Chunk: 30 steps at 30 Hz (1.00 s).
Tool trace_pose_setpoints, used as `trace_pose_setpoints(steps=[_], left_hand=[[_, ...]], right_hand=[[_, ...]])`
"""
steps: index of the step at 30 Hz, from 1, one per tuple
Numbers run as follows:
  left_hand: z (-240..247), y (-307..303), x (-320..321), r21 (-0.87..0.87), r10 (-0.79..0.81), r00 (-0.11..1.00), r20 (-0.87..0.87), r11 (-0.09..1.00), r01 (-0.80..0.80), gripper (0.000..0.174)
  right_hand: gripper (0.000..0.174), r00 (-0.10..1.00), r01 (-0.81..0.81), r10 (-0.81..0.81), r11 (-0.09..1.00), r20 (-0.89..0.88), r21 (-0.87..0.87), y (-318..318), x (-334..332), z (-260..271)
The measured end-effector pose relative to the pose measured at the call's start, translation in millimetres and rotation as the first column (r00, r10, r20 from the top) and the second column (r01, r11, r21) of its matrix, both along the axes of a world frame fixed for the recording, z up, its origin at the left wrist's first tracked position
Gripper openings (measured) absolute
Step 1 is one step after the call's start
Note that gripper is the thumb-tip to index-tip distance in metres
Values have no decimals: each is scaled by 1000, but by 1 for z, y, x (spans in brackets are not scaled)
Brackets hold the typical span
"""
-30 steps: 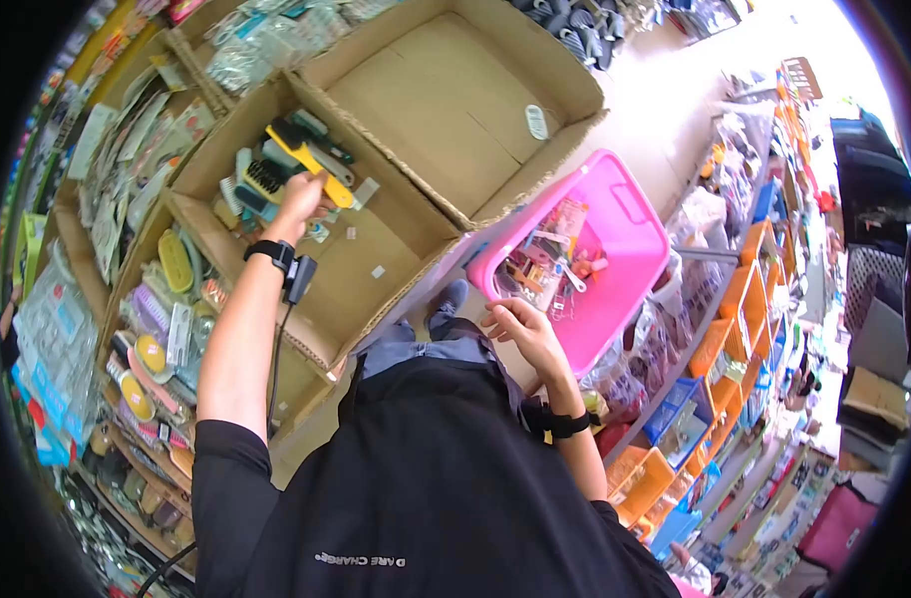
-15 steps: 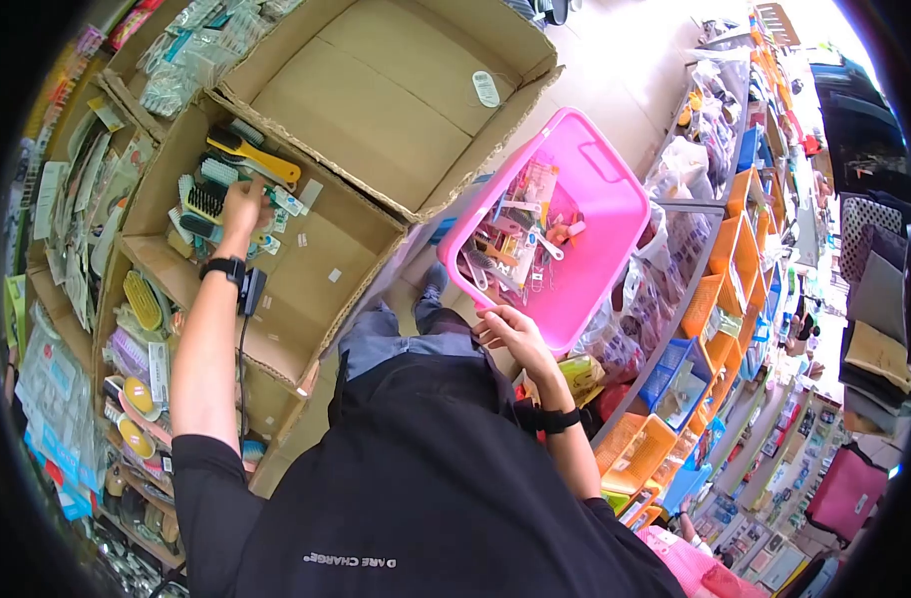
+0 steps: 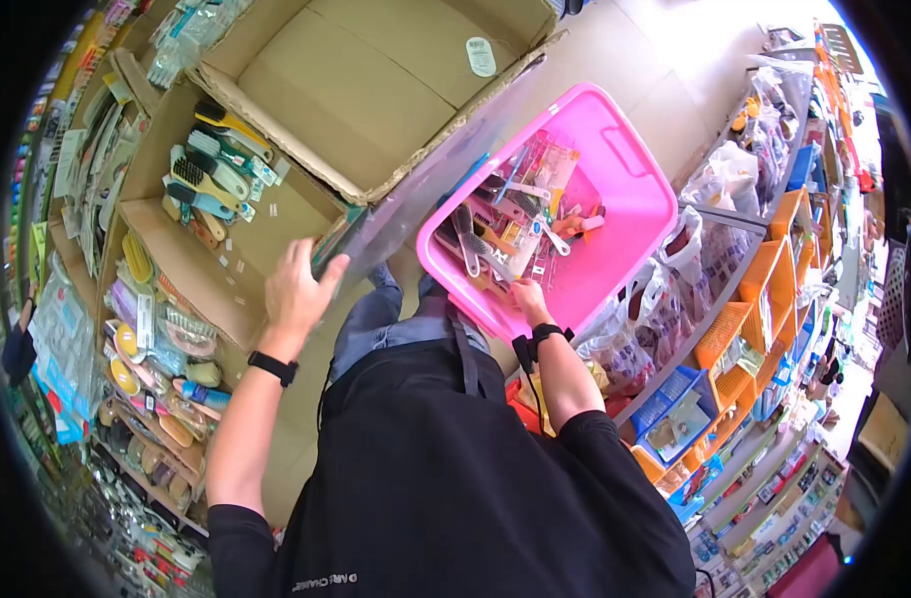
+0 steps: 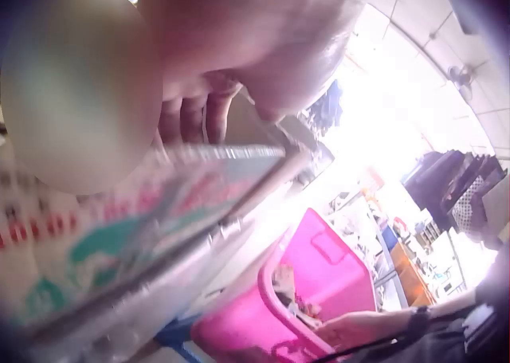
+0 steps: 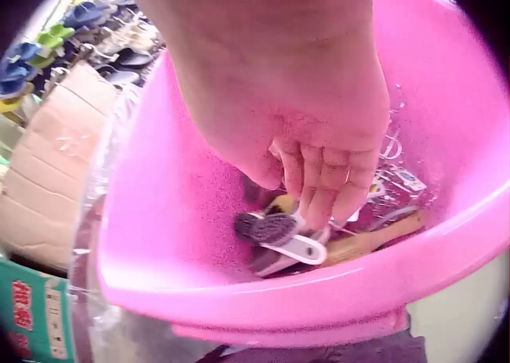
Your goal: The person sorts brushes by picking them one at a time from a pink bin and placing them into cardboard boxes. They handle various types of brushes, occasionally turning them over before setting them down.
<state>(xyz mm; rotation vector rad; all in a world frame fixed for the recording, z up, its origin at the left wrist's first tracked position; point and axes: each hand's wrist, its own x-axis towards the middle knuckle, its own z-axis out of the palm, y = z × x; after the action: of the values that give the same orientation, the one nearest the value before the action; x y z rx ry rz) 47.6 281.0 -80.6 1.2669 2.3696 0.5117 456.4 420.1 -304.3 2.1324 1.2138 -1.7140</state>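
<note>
My left hand (image 3: 296, 291) is over the near right wall of a cardboard box (image 3: 286, 224) in the head view, thumb apart and nothing visible in its grasp. In the left wrist view its fingers (image 4: 191, 120) hang just above the box's edge. Several hairbrushes (image 3: 208, 177), one yellow and black, are piled at the far left of that box. Over the near rim of a pink bin (image 3: 630, 214) reaches my right hand (image 3: 527, 297). Its loosely bent fingers (image 5: 323, 188) point down, tips overlapping a white-handled brush (image 5: 299, 247) in the right wrist view.
A larger cardboard box (image 3: 376, 90) with a white label (image 3: 481, 57) adjoins behind. Packaged brushes (image 3: 151, 349) fill the shelf at left. Orange baskets (image 3: 745, 314) and bagged goods (image 3: 665, 329) line the right side. Floor (image 3: 635, 60) shows beyond the bin.
My left hand held the yellow brush, then worked among the brushes; now it is back at the box's near edge. The right hand has moved from the bin's near rim farther over it.
</note>
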Motion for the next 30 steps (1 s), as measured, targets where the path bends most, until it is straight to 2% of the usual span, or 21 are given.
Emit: trace_pose_setpoints(steps=[1, 2, 5, 6, 9, 10, 13, 17, 18, 21, 24, 27, 30], left_hand=[[2, 5, 4, -81, -34, 989, -146, 996, 23, 50], [-4, 4, 2, -66, 12, 994, -107, 998, -19, 54], [-1, 7, 7, -35, -17, 988, -151, 999, 11, 53], [-2, 7, 8, -52, 2, 989, -147, 999, -10, 52], [-5, 10, 10, -74, 40, 988, -147, 996, -51, 49], [-6, 10, 10, -71, 45, 987, -156, 996, -57, 49], [-7, 11, 12, -74, 66, 986, -154, 994, -78, 46], [-7, 13, 12, -85, 74, 984, -160, 992, -88, 42], [-7, 14, 12, -82, 75, 984, -160, 993, -89, 42], [-7, 14, 13, -74, 77, 983, -168, 993, -91, 40], [-8, 15, 13, -64, 84, 980, -179, 993, -97, 40], [-6, 14, 14, -67, 90, 981, -170, 993, -102, 40], [-7, 12, 12, -66, 87, 980, -180, 993, -100, 41]], right_hand=[[26, 998, -37, 38, 999, 56, -8, 2, 9, -17], [30, 995, -56, 52, 997, 81, 51, -2, 22, -44], [36, 995, -31, 30, 999, 92, 8, -1, 29, -54], [42, 993, -37, 38, 999, 114, -8, -1, 30, -54], [44, 972, -48, 50, 999, 230, -13, 2, 25, -55], [27, 965, -116, 98, 991, 243, 61, 3, 22, -48], [28, 949, -178, 179, 984, 259, -25, 4, 23, -71], [33, 971, 128, -102, 985, 218, -112, 0, 21, -92], [34, 968, 108, -78, 987, 237, -118, 1, 19, -88], [35, 985, 26, -5, 992, 170, -123, 4, 18, -73], [33, 997, 11, 5, 978, 74, -206, 9, 20, -61], [31, 959, 65, -132, 964, -253, -256, 14, 25, -59], [24, 941, 74, -170, 947, -293, -314, 29, 3, -5]])
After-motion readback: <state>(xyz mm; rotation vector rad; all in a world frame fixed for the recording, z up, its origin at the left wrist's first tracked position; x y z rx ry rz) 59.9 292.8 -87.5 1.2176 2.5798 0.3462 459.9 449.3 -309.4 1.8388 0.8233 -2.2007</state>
